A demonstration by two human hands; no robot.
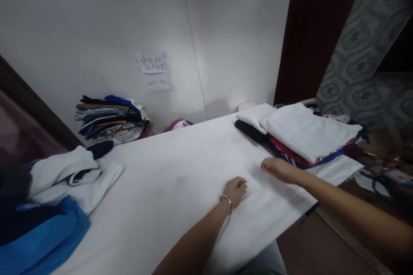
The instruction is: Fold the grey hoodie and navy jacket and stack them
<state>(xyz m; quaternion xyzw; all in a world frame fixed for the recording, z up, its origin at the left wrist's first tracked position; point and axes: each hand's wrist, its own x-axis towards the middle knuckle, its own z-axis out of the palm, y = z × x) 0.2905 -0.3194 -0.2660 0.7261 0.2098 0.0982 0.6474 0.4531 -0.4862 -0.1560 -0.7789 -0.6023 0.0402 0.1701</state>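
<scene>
My left hand (pixel 235 190), with a silver bracelet at its wrist, is over the white table (pixel 180 180). Its fingers are loosely curled in, with nothing in them. To its right, my right hand (pixel 278 170) is closed in a loose fist, and no item shows in it. Just beyond the right hand lies a stack of folded clothes; a white folded garment (pixel 306 131) is on top, with red, blue and black layers below. I see no contact between the right hand and that stack.
Loose clothes, including a white garment (pixel 61 165) and a blue one (pixel 48 240), are heaped at the table's left end. Behind it stands a tall pile of folded clothes (pixel 111 118). Handwritten paper signs (pixel 156 63) are fixed to the pale wall. The table's right edge drops off near me.
</scene>
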